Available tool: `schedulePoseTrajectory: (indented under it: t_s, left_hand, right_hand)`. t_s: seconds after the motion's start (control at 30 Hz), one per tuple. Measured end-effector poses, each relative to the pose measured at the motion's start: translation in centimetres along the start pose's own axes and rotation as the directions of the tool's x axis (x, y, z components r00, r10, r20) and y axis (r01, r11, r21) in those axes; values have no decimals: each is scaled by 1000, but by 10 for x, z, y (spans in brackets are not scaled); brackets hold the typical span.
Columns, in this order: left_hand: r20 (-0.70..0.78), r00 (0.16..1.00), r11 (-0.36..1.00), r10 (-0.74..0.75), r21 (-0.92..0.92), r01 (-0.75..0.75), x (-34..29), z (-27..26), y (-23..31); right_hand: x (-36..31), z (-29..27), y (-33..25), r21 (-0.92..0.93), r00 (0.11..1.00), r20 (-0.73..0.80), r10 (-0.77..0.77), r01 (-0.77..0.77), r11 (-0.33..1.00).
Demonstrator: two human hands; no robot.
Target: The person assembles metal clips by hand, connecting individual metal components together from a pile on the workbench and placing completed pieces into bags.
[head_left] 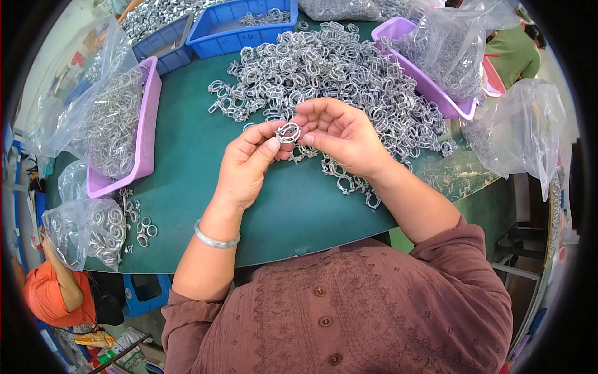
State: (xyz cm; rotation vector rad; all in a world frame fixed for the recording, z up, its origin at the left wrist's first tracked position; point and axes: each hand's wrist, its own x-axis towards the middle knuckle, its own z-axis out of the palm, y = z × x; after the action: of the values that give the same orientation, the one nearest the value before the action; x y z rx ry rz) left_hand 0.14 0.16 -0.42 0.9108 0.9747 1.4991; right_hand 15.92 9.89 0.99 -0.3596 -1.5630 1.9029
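Observation:
Between the thumb and fingers of my left hand (248,163) is a small silver-grey metal ring piece (288,133), held up over the near edge of a heap of similar pieces. My right hand (346,137) meets the ring piece at its right side, thumb below and curled fingers above and behind. Its exact fingertip contact is partly hidden. Beyond both hands spreads the large heap of metal ring pieces (324,68), many of them oval or round with small stubs. The green tabletop (187,149) lies under everything.
Purple baskets stand at left (147,124) and right (430,96), with plastic-lined metal parts. A blue tray (246,25) sits at the back. Clear bags lie left (81,230) and right (517,124). Loose rings (144,232) lie near the left bag. A person in orange (53,293) is at lower left.

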Motion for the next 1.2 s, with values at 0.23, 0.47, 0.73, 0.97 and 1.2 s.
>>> schedulePoseTrajectory:
  t_s: [0.23, 0.47, 0.73, 0.97, 1.2]
  left_hand:
    - [4, 999, 998, -41, -52, 41, 1, -1, -1]
    - [55, 998, 898, -39, -436, 59, 4, -12, 3]
    - [31, 994, 801, -108, -589, 106, 3, -25, 2]
    - [-69, 989, 927, -131, -362, 97, 3, -14, 3]
    - [-147, 981, 980, -128, -171, 102, 0, -1, 6]
  right_hand:
    - [0, 1, -2, -4, 999, -19, 29, -29, 1000]
    - [5, -11, -6, -619, 939, -67, -336, 225, 752]
    - [5, -8, -8, -979, 886, 204, -417, 192, -71]
    - [6, -18, -2, -982, 898, 174, -404, 190, -2]
    - [7, -14, -7, -718, 905, 45, -422, 323, 616]
